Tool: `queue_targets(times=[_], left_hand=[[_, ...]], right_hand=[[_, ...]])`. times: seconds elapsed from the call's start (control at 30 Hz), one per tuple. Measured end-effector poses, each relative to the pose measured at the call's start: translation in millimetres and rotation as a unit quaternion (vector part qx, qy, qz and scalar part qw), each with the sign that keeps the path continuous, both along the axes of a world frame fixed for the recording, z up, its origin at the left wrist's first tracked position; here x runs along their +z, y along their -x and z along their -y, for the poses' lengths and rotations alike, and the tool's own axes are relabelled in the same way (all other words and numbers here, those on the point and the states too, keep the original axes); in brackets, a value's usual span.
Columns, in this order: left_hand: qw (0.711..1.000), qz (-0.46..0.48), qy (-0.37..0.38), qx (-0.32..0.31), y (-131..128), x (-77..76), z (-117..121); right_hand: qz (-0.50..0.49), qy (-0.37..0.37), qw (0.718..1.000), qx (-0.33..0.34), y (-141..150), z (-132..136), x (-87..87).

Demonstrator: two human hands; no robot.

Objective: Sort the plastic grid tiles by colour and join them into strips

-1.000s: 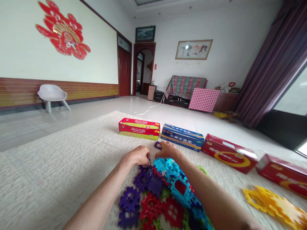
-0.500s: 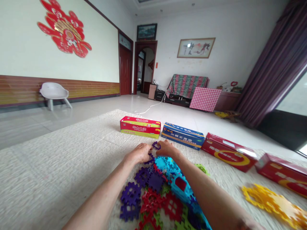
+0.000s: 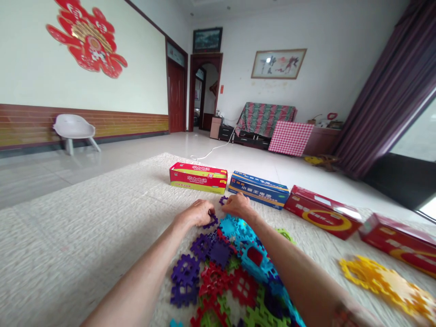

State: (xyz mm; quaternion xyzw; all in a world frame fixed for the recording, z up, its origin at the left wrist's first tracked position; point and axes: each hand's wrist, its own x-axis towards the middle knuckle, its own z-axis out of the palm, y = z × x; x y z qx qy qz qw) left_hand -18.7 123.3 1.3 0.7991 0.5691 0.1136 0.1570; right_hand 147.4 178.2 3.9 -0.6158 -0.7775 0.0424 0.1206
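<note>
A pale woven rug (image 3: 102,236) lies under everything; its texture might catch a toothed edge dragged across it. At the far side stand the red-and-yellow box (image 3: 198,178), blue box (image 3: 259,190) and, to the right, two red boxes; a careless push of the right hand (image 3: 237,204), close to the blue box, could shift it. Nearer lies the heap (image 3: 220,253) of interlocking plastic pieces, overlapping, so lifting one could pull others along. The left hand (image 3: 200,213) works at its far left edge, fingers pinching a dark purple piece (image 3: 213,221); a thin grip could let it slip. The right hand's fingers seem to pinch a smaller-looking purple piece (image 3: 223,200) before the boxes, largely hidden, so a poor hold might go unnoticed.
</note>
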Motion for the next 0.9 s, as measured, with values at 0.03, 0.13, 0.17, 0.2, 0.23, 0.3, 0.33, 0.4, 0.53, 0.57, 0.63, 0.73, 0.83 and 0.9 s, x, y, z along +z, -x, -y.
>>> queue_targets(times=[0.03,0.13,0.17,0.2,0.23,0.3,0.33,0.4,0.53,0.57,0.63,0.73,0.83,0.9], left_hand=[[1.000,0.003,0.000,0.000,-0.1,1.1,0.1],[1.000,0.015,-0.003,-0.006,-3.3,7.6,2.7],[1.000,0.020,-0.006,-0.012,-5.7,10.7,4.6],[0.999,0.025,-0.007,-0.021,-9.0,13.8,7.3],[0.999,0.031,-0.009,-0.032,-13.2,16.7,10.6],[0.997,0.042,-0.010,-0.056,-23.5,21.1,18.8],[0.997,0.045,-0.011,-0.068,-29.1,22.3,23.2],[0.995,0.041,-0.016,-0.090,-39.8,23.1,31.8],[0.992,0.019,-0.042,-0.119,-51.6,23.9,49.2],[0.990,0.021,-0.067,-0.122,-52.2,24.8,55.2],[0.982,0.038,-0.131,-0.127,-51.3,27.2,71.4],[0.968,0.076,-0.181,-0.157,-45.9,27.4,105.6],[0.957,0.074,-0.166,-0.225,-36.3,16.4,143.4],[0.954,0.058,-0.154,-0.250,-28.5,2.7,165.8]], right_hand=[[-0.010,-0.003,1.000,-0.011,-3.4,-1.1,5.4],[-0.033,-0.007,0.999,-0.036,-16.7,1.1,26.8],[-0.038,-0.008,0.999,-0.038,-22.0,4.6,33.6],[-0.042,-0.009,0.998,-0.038,-27.5,9.7,39.5],[-0.045,-0.010,0.998,-0.036,-33.3,16.3,43.9],[-0.049,-0.010,0.998,-0.028,-45.1,32.4,47.7],[-0.050,-0.009,0.998,-0.022,-51.0,41.3,47.4],[-0.055,-0.003,0.998,-0.009,-62.4,59.3,44.3],[-0.087,-0.002,0.995,0.040,-83.7,97.1,40.3],[-0.099,-0.010,0.994,0.054,-89.4,107.6,40.4],[-0.120,-0.036,0.989,0.073,-102.5,130.8,39.3],[-0.185,-0.094,0.974,0.091,-126.7,171.0,28.8],[-0.268,-0.125,0.950,0.096,-151.4,215.9,8.2],[-0.269,-0.120,0.951,0.095,-164.1,245.9,-6.0]])
